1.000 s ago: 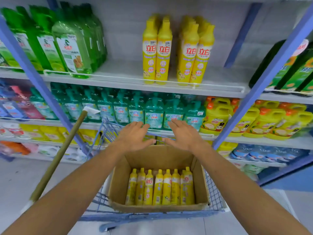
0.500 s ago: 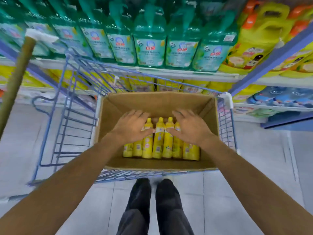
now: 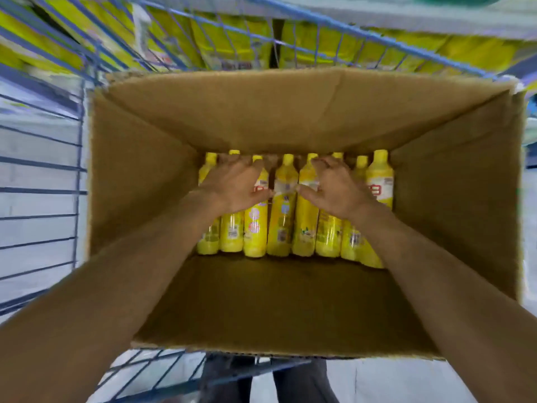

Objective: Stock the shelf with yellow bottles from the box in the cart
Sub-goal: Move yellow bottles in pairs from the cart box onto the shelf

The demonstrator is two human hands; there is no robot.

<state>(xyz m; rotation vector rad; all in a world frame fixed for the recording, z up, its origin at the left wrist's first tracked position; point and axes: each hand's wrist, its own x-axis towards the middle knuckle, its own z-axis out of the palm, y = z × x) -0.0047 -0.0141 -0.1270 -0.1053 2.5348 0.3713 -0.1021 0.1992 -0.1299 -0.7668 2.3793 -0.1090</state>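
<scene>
Arms extended forward, left grip (image 3: 235, 184) and right grip (image 3: 334, 190) palm-down, curled.

The cardboard box (image 3: 261, 117) is open only at the top: its four tall walls block any reach from the side, and the blue wire sides of the cart (image 3: 78, 158) stand close around it. On its floor the yellow bottles (image 3: 283, 216) lie side by side in one tight row from the left wall to the right, caps near the far wall, with hardly a gap between them, while the near stretch of floor is bare. The left hand (image 3: 235, 184) and right hand (image 3: 334, 190) fill the room above the necks, fingers curled over them, with one bottle uncovered between the thumbs.
</scene>
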